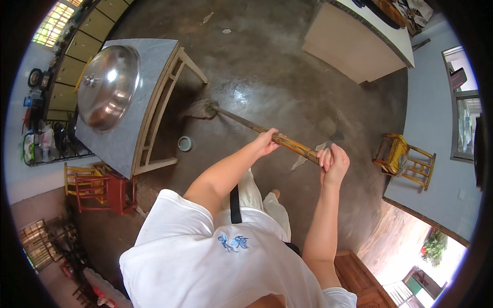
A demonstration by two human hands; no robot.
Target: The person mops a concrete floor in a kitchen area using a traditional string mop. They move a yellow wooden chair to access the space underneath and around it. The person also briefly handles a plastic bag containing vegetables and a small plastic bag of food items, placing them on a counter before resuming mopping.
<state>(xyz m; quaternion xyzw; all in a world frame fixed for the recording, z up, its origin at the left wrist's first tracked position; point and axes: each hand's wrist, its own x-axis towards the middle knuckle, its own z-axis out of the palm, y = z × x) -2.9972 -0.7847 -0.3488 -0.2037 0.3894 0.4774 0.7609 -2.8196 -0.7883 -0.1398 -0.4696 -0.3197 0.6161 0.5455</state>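
Note:
A long-handled broom [244, 121] slants across the middle of the view. Its greyish bristle head [202, 109] rests on the floor beside the table's near leg, fanned out toward the left. My left hand [266, 142] is wrapped round the middle of the wooden handle. Higher up, close to the handle's top end, my right hand [334, 162] is closed on it too. Both arms reach forward from my white shirt.
To the left stands a grey-topped table [156, 56] with a large domed metal lid [110, 87] on it. A small pale bowl [185, 143] sits on the floor by it. Red chair [120, 192] lower left; yellow chair [398, 156] at the right wall; white-topped counter [359, 43] upper right.

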